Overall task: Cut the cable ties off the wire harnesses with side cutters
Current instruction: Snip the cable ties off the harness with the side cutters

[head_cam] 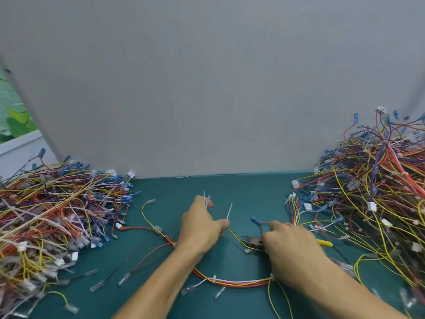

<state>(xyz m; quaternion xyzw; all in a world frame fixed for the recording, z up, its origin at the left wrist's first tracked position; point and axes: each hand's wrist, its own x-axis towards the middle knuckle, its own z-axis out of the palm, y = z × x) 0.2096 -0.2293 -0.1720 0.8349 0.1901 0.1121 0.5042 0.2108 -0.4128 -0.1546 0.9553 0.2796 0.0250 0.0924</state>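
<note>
Nearest on the green tabletop, one wire harness curves under both forearms, with two white cable ties round it. The right hand grips the side cutters, hiding all but the dark nose and a yellow handle tip. The left hand pinches one loose tie; more ties stand between its fingers, too blurred to count. Beyond, the left pile and right pile of harnesses are both cut off by the frame.

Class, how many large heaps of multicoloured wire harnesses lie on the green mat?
2: the left heap of multicoloured wires and the right heap; both run past the frame, so more may be hidden.
</note>
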